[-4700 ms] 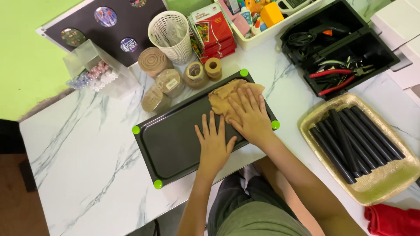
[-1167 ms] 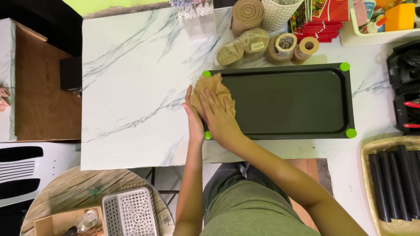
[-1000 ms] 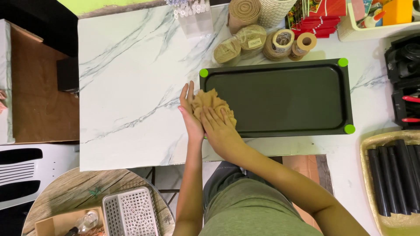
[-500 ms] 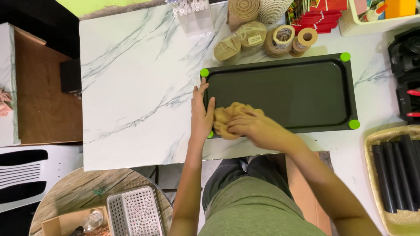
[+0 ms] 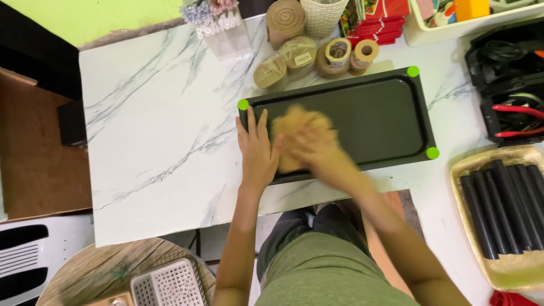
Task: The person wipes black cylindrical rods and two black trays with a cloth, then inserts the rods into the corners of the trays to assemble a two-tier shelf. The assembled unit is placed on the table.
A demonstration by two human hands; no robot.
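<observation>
One tray [image 5: 391, 113]; one cloth [image 5: 294, 133]; two hands

Crumpled tan cloth [image 5: 294, 127] (motion-blurred) on the black tray's [image 5: 385, 113] left end.

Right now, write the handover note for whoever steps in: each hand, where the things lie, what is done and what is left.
Left hand: flat, fingers spread, pressed on the left end of the black tray, steadying it.
Right hand: blurred in motion, pressing a tan cloth onto the tray's left part.
Tray: lies on the marble table, green markers at its corners; twine rolls stand just behind it.
Done: the cloth is at work on the left end.
Left: the tray's right part shows no cloth on it; whether it is already wiped cannot be told.
</observation>
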